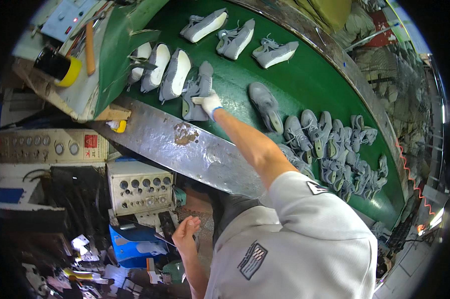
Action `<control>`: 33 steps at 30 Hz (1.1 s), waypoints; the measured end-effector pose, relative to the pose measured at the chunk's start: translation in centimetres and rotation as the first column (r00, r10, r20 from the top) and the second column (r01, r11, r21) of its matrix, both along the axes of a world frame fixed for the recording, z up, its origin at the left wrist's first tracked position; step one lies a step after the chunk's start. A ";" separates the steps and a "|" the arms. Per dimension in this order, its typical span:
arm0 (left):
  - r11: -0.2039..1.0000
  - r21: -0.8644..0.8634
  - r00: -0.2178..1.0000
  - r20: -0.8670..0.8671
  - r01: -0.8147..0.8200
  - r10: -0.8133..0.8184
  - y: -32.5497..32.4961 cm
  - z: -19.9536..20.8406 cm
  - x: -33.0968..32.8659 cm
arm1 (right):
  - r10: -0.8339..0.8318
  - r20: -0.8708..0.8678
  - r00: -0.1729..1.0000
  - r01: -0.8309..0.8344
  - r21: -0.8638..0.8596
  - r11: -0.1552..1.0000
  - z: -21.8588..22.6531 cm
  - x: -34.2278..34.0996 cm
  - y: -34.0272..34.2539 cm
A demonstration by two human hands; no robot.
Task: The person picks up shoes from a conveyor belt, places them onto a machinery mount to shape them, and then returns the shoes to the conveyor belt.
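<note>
My right hand, in a white glove, is closed on the side of a grey shoe at the near left edge of the green belt. My left hand is bare and hangs low beside the machines, its fingers curled together with nothing visible in them. Left of the held shoe, several grey shoes with pale soles lean in a row. Farther back, more shoes lie on their sides, one of them a grey shoe with laces. A single grey shoe lies to the right of my gloved hand.
A metal ledge borders the green belt. Many grey shoes crowd its right part. Control boxes with knobs stand at lower left. A bench at upper left holds a wooden-handled hammer and a black-and-yellow container.
</note>
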State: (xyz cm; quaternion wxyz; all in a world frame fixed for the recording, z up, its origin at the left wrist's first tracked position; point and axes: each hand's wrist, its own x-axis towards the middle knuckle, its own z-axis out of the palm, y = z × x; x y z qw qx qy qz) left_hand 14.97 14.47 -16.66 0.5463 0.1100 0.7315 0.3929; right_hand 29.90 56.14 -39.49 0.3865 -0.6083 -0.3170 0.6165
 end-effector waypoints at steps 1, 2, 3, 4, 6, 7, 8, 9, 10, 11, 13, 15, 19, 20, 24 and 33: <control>1.000 -0.001 1.000 0.005 -0.013 0.013 -0.2 0.4 -0.5 | 0.008 -0.235 0.972 0.003 0.045 0.999 1.5 1.2 -1.6; 1.000 0.002 0.999 0.010 -0.031 0.031 -0.3 0.6 -1.2 | 0.012 -0.285 0.958 -0.045 -0.109 0.993 4.6 2.2 -4.1; 0.999 0.034 0.999 -0.009 -0.036 0.036 -0.4 1.1 -2.2 | 0.024 -0.468 0.883 -0.105 -0.147 0.984 6.9 3.0 -6.9; 0.995 0.070 0.997 -0.026 -0.073 0.075 -0.5 1.4 -3.4 | 0.111 -0.505 0.856 -0.224 -0.170 0.960 10.1 3.0 -10.1; 0.986 0.163 0.984 -0.162 -0.041 0.068 -0.6 2.0 -6.4 | 0.244 -0.738 0.629 -0.403 -0.041 0.914 14.4 3.1 -16.5; 0.979 0.201 0.967 -0.245 -0.013 0.063 -0.6 3.0 -8.1 | 0.151 -0.885 0.439 -0.466 -0.080 0.881 17.4 1.9 -19.4; 0.972 0.233 0.946 -0.321 0.030 0.048 -0.2 4.0 -9.6 | -0.090 -0.925 0.370 -0.477 -0.272 0.836 16.2 1.6 -22.4; 0.943 0.331 0.954 -0.264 -0.047 0.140 0.3 5.0 -9.9 | -0.151 -0.924 0.351 -0.555 -0.335 0.761 17.3 -0.2 -24.3; 0.898 0.426 0.953 -0.210 -0.110 0.216 1.1 5.9 -10.6 | -0.066 -0.908 0.414 -0.551 -0.308 0.776 16.8 -2.8 -26.3; 0.867 0.458 0.959 -0.097 -0.195 0.267 1.1 6.1 -11.8 | 0.027 -0.883 0.469 -0.567 -0.278 0.775 16.5 -5.6 -28.4; 0.814 0.467 0.935 0.099 -0.345 0.340 -1.2 6.7 -14.8 | 0.438 -0.810 0.390 -0.711 0.038 0.703 20.3 -10.4 -30.8; 0.766 0.464 0.895 0.191 -0.445 0.404 -4.6 7.8 -18.5 | 0.171 -0.902 0.398 -0.785 -0.238 0.572 24.6 -15.7 -32.3; 0.642 0.457 0.770 0.175 -0.616 0.614 -12.5 8.4 -22.8 | 0.537 -0.777 0.328 -0.845 0.013 0.534 26.3 -22.2 -35.5; 0.606 0.437 0.720 0.159 -0.665 0.676 -14.3 7.8 -24.0 | 0.630 -0.714 0.307 -0.869 0.059 0.491 26.3 -23.6 -36.9; 0.433 0.481 0.565 0.171 -0.763 0.807 -18.1 7.4 -26.8 | 0.896 -0.375 0.237 -0.886 0.296 0.358 29.1 -28.9 -39.8; 0.155 0.660 0.338 0.159 -0.735 0.928 -20.3 8.7 -31.7 | 0.948 -0.247 0.202 -0.786 0.537 0.307 27.5 -38.6 -44.3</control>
